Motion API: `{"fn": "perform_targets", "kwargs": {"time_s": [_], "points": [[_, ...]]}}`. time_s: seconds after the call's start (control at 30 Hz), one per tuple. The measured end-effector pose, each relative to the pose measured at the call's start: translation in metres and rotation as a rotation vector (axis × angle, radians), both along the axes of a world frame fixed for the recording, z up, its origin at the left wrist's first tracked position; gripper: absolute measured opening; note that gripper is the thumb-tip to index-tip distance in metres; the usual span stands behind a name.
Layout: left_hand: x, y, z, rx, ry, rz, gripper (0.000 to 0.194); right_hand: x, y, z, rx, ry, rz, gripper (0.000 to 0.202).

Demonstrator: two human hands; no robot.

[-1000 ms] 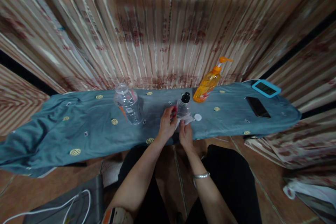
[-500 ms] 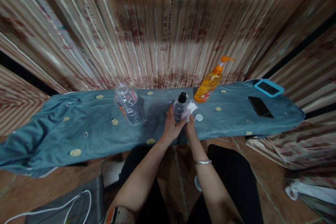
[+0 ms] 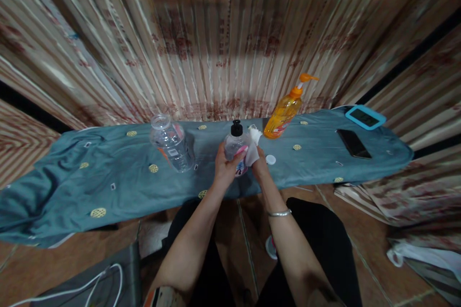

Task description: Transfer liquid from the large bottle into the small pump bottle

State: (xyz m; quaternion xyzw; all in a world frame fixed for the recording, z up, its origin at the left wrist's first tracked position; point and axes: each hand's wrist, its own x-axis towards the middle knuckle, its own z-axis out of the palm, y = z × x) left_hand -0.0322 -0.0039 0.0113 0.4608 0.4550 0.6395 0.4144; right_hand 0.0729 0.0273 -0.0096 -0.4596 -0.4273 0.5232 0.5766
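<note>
My left hand (image 3: 225,167) is wrapped round a clear plastic bottle (image 3: 234,145) with a black cap and a pink label, held over the cloth-covered table. In my right hand (image 3: 260,165) is a white tissue (image 3: 252,152), close against the bottle's right side. Just right of that hand lies a white round cap (image 3: 271,159). To the left stands a large clear plastic jar (image 3: 173,146) without a lid. Behind and to the right is an orange pump bottle (image 3: 284,116) holding yellow-orange liquid.
The long narrow table has a teal patterned cloth (image 3: 129,153). At its right end lie a black phone (image 3: 354,143) and a blue-framed digital clock (image 3: 365,117). A striped curtain (image 3: 216,33) hangs close behind. White cable (image 3: 86,284) runs at lower left.
The bottle has turned so its pink label shows, and it sits slightly left of before. My right hand with the tissue has shifted a little away from its front.
</note>
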Motion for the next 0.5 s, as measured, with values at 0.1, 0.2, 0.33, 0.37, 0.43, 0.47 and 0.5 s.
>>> {"fn": "perform_targets", "kwargs": {"time_s": [0.1,0.2,0.33,0.37,0.43,0.47,0.5], "points": [[-0.007,0.001,0.008,0.002,-0.07,0.001,0.05,-0.007,-0.008,-0.014,-0.056,0.047,0.071,0.043],[-0.013,0.001,0.014,0.033,-0.053,0.041,0.048,-0.014,-0.016,-0.022,-0.111,0.067,0.125,0.051],[-0.021,-0.002,0.02,0.092,0.005,0.081,0.047,-0.024,-0.025,-0.024,-0.151,0.013,0.197,0.063],[-0.022,-0.002,0.021,0.107,0.019,0.09,0.047,-0.025,-0.026,-0.025,-0.16,-0.018,0.206,0.063],[-0.025,-0.004,0.023,0.13,0.052,0.102,0.047,-0.024,-0.029,-0.028,-0.179,-0.104,0.198,0.061],[-0.026,-0.004,0.024,0.136,0.066,0.104,0.047,-0.022,-0.029,-0.03,-0.187,-0.159,0.181,0.058],[-0.026,-0.005,0.024,0.138,0.075,0.105,0.047,-0.017,-0.029,-0.031,-0.192,-0.221,0.153,0.054]]}}
